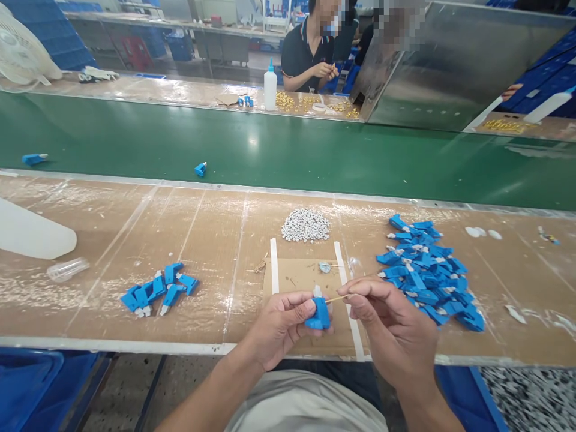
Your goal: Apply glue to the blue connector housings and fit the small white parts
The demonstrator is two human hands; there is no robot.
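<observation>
Between the thumb and fingers of my left hand [283,327] is a blue plastic part [318,314] with a whitish tip pointing up. My right hand [393,327] pinches a thin wooden stick [337,298], its far end at the blue part's upper right side. Both hands are over a cardboard sheet [288,273] edged by white tape strips. On that sheet, just beyond my hands, lies a small light-blue blob [324,267] with another stick in it. A heap of small silvery-white pieces [306,225] sits farther back.
To the right is a large pile of blue parts [423,270]; a smaller group [157,288] lies left. A clear plastic cup [67,270] rests near a white bottle [33,231]. Behind the table runs a green conveyor belt [270,144] carrying two blue parts. Across it sits a co-worker [306,54].
</observation>
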